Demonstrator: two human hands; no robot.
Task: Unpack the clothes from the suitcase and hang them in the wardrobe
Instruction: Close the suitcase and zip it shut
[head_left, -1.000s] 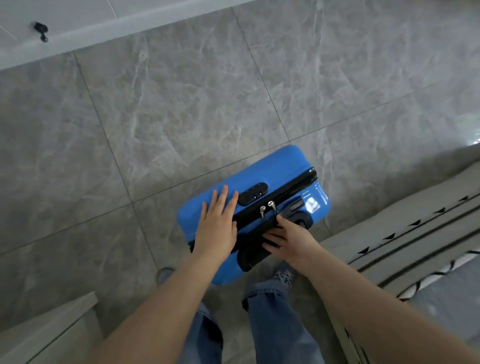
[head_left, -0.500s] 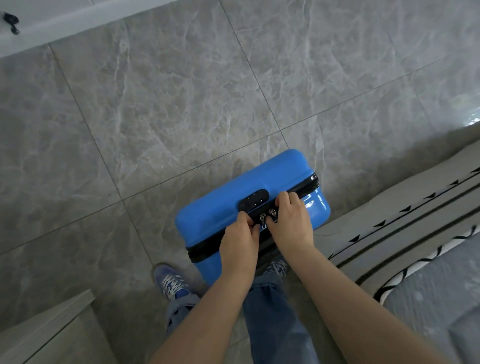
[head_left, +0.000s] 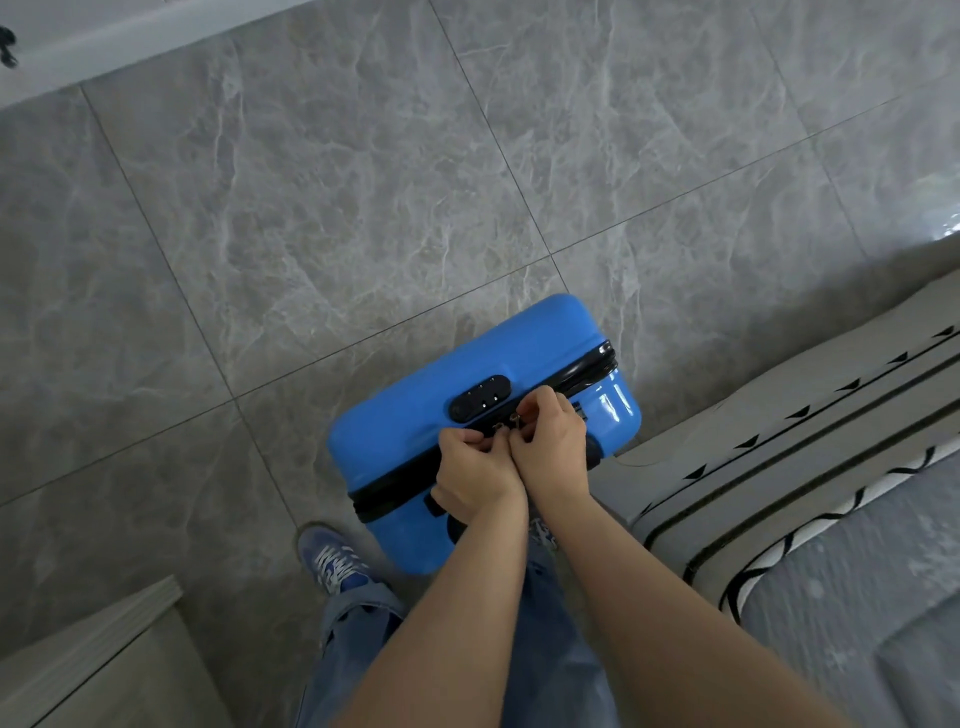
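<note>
a: head view, bottom of the frame first: two bare forearms reach down over blue jeans (head_left: 358, 639) and a blue sneaker (head_left: 332, 558).

b: and the hands?

a: they meet just below centre. the left hand (head_left: 470, 475) has its fingers curled, pinching one zipper pull (head_left: 500, 429); the right hand (head_left: 551, 447) is curled the same way on the pull beside it. whether either pull is off the combination lock (head_left: 479, 397) i can't tell.

b: where's the suitcase?

a: the suitcase (head_left: 483, 426) stands upright on the floor (head_left: 311, 218), centre-right, close beside the bed (head_left: 810, 467) at the right edge.

b: so how far along?

a: barely begun, i'd say. the black zipper band looks closed all round, no clothes show, and opening, unpacking and hanging all remain.

b: surfaces?

a: a glossy hard blue shell with rounded corners, a ribbed black zipper strip, an oval black lock. grey marbled tiles, smooth and slightly shiny. the bed cover looks soft, grey with black lines. a white panel (head_left: 78, 31) crosses the upper left; possibly the wardrobe, unclear.
</note>
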